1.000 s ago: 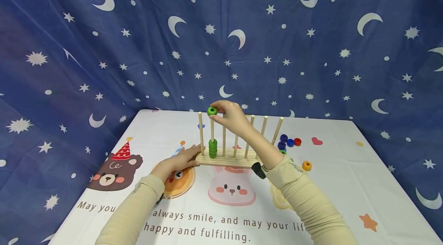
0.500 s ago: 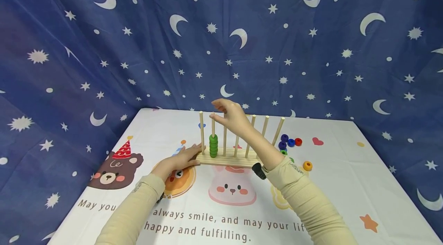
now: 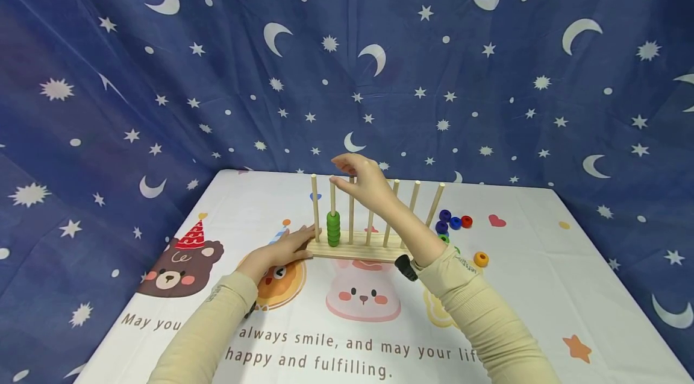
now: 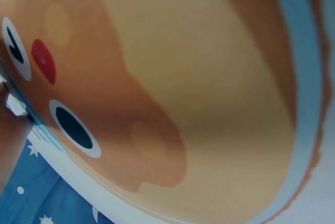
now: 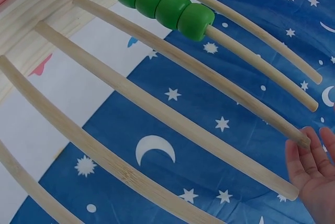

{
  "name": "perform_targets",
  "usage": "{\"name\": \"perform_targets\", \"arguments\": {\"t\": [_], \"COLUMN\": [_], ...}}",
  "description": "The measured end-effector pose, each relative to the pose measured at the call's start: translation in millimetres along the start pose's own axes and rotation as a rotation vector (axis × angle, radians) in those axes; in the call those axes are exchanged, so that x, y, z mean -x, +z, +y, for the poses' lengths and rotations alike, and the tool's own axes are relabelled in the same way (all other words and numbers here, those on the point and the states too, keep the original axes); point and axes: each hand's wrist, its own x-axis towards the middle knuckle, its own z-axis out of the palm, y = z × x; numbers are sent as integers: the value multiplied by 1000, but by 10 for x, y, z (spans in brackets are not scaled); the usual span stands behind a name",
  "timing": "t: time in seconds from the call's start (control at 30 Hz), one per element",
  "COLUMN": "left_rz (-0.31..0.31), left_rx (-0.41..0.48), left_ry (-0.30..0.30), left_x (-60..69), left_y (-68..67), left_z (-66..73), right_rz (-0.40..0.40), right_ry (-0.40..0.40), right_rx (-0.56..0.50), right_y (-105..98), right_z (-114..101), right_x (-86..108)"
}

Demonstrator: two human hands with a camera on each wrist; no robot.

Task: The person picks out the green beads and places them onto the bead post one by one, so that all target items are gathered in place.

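Observation:
A wooden rack with a row of upright pegs has a pale base [image 3: 352,254] standing on the table. Several green beads [image 3: 333,229] are stacked on its second peg from the left, seen close up as green beads [image 5: 166,9] in the right wrist view. My left hand [image 3: 287,248] touches the left end of the base, fingers and thumb fairly straight. Only a sliver of that left hand [image 4: 11,145] shows in the left wrist view. My right hand [image 3: 367,184] hovers at the top of the second peg, thumb and fingers apart, holding nothing; the right hand [image 5: 316,182] is partly cut off in its wrist view.
Right of the rack lie loose beads: purple beads [image 3: 443,221], a blue bead [image 3: 455,223], a red bead [image 3: 466,222] and an orange bead [image 3: 481,259]. A green bead [image 3: 444,239] is partly behind the right forearm. A starry blue curtain [image 3: 347,70] hangs behind the table.
The right hand has let go of a green bead at the top of the second peg. That bead has dropped onto the green stack. The left hand has stayed in place.

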Motion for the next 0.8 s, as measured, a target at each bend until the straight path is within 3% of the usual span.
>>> {"name": "perform_targets", "arguments": {"t": [0.8], "left_rz": [3], "left_rx": [-3], "left_ry": [7], "left_x": [17], "left_y": [-7], "left_z": [4], "right_rz": [98], "right_ry": [-15], "right_rx": [-44], "right_y": [-32], "right_z": [30], "right_x": [115]}}
